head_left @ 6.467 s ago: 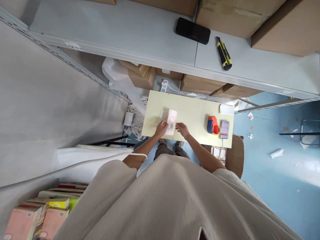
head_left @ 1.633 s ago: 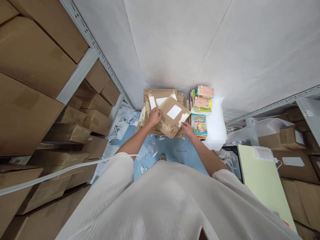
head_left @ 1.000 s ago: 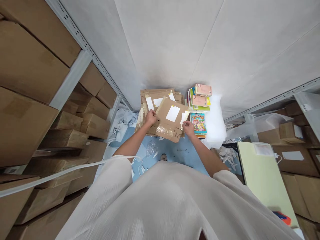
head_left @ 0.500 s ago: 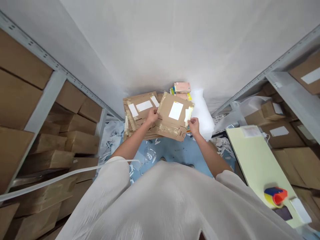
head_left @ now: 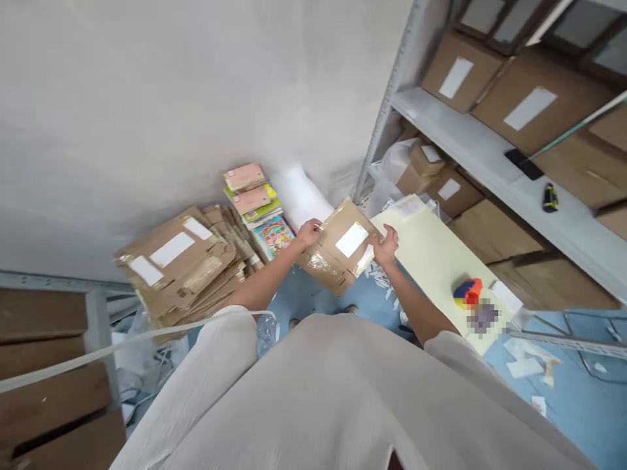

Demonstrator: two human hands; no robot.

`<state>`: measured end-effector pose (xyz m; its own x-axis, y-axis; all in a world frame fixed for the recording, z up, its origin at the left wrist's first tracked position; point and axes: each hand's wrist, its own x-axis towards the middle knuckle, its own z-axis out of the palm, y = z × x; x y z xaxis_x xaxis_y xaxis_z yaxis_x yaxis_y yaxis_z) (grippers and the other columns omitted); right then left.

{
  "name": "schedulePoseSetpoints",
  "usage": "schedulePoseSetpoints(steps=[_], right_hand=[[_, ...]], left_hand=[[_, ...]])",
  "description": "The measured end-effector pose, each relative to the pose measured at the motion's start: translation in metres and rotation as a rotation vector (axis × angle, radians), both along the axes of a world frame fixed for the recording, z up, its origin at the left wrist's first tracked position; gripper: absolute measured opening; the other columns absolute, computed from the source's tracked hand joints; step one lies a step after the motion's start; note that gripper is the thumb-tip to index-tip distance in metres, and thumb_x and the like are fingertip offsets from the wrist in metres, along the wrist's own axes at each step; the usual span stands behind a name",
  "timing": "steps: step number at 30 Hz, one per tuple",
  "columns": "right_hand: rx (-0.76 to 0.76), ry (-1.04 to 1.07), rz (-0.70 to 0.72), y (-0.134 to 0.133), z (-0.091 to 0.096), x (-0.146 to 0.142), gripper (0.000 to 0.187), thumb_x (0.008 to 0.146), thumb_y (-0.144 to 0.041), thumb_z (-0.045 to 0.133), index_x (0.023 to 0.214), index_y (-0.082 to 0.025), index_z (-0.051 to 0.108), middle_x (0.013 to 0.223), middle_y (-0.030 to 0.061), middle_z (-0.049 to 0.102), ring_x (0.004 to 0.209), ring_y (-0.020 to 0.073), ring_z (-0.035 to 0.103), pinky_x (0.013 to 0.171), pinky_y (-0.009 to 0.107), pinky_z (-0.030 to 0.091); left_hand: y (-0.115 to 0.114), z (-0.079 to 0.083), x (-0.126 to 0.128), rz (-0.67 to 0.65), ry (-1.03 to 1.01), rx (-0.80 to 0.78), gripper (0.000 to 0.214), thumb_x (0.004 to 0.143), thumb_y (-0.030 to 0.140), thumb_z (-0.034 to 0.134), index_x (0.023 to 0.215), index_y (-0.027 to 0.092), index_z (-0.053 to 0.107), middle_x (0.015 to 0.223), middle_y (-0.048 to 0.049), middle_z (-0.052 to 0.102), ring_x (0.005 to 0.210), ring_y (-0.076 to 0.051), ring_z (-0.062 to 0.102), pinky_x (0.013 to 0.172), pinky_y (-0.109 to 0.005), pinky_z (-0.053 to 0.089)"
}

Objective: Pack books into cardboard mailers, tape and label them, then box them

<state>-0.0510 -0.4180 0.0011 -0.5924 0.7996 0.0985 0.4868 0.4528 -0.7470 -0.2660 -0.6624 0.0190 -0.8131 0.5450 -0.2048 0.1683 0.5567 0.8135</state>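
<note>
Between my hands is a flattened cardboard box [head_left: 333,248] with a white label and shiny clear tape along its edges. My left hand [head_left: 309,232] pinches its upper left edge. At the opposite edge, my right hand [head_left: 386,245] grips the cardboard near a second pale label, thumb on top and some fingers lifted. The piece is tilted and held above the floor, near the corner of the pale table [head_left: 435,261]. To the left lies a stack of flattened cardboard boxes [head_left: 171,261], the top one bearing several white labels.
Beside the cardboard stack stands a pile of colourful books [head_left: 259,209], with a white roll [head_left: 304,196] next to it. Shelves [head_left: 470,137] of boxes rise at right. A tape dispenser [head_left: 468,292] sits on the table. Paper scraps [head_left: 531,362] litter the blue floor.
My view has turned right, and both hands have carried the flattened cardboard box away from the stack, past the books, towards the pale table.
</note>
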Motion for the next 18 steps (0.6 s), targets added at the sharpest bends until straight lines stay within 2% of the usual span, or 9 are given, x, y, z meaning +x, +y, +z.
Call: schedulePoseSetpoints(steps=[4, 7, 9, 12, 18], right_hand=[[-0.087, -0.014, -0.002, 0.061, 0.000, 0.046, 0.050, 0.099, -0.042, 0.061, 0.145, -0.025, 0.069, 0.149, 0.0157, 0.073, 0.145, 0.0370, 0.059, 0.130, 0.061, 0.036], [-0.209, 0.026, -0.089, 0.096, -0.004, 0.081, 0.042, 0.098, -0.047, 0.067, 0.134, -0.027, 0.075, 0.129, 0.0103, 0.081, 0.127, 0.0320, 0.070, 0.125, 0.052, 0.043], [-0.250, 0.048, -0.183, 0.116, -0.008, 0.104, 0.042, 0.095, -0.049, 0.069, 0.130, -0.027, 0.076, 0.129, 0.0099, 0.081, 0.120, 0.0304, 0.072, 0.121, 0.050, 0.047], [-0.287, 0.068, -0.302, 0.139, -0.012, 0.134, 0.042, 0.093, -0.052, 0.069, 0.126, -0.027, 0.077, 0.131, 0.0110, 0.080, 0.117, 0.0306, 0.072, 0.116, 0.049, 0.051], [-0.357, 0.069, -0.438, 0.173, -0.016, 0.174, 0.036, 0.096, -0.059, 0.058, 0.104, -0.027, 0.075, 0.107, 0.0082, 0.083, 0.103, 0.0299, 0.071, 0.100, 0.044, 0.056]], left_hand=[[0.092, 0.010, 0.027, -0.232, 0.107, -0.214, 0.039, 0.084, 0.018, 0.074, 0.121, 0.027, 0.083, 0.116, -0.0056, 0.086, 0.116, -0.032, 0.078, 0.104, -0.042, 0.060], [0.154, 0.016, 0.048, -0.406, 0.166, -0.292, 0.038, 0.087, 0.017, 0.072, 0.122, 0.026, 0.084, 0.119, -0.0067, 0.086, 0.121, -0.035, 0.077, 0.108, -0.048, 0.059], [0.192, 0.017, 0.061, -0.504, 0.186, -0.311, 0.037, 0.089, 0.018, 0.071, 0.123, 0.027, 0.083, 0.117, -0.0060, 0.086, 0.122, -0.035, 0.076, 0.109, -0.049, 0.058], [0.241, 0.017, 0.078, -0.626, 0.197, -0.322, 0.038, 0.092, 0.019, 0.069, 0.127, 0.028, 0.082, 0.119, -0.0061, 0.086, 0.126, -0.034, 0.075, 0.113, -0.049, 0.055], [0.323, 0.011, 0.102, -0.821, 0.162, -0.296, 0.036, 0.095, 0.018, 0.070, 0.127, 0.028, 0.081, 0.126, -0.0091, 0.085, 0.133, -0.036, 0.074, 0.121, -0.053, 0.048]])
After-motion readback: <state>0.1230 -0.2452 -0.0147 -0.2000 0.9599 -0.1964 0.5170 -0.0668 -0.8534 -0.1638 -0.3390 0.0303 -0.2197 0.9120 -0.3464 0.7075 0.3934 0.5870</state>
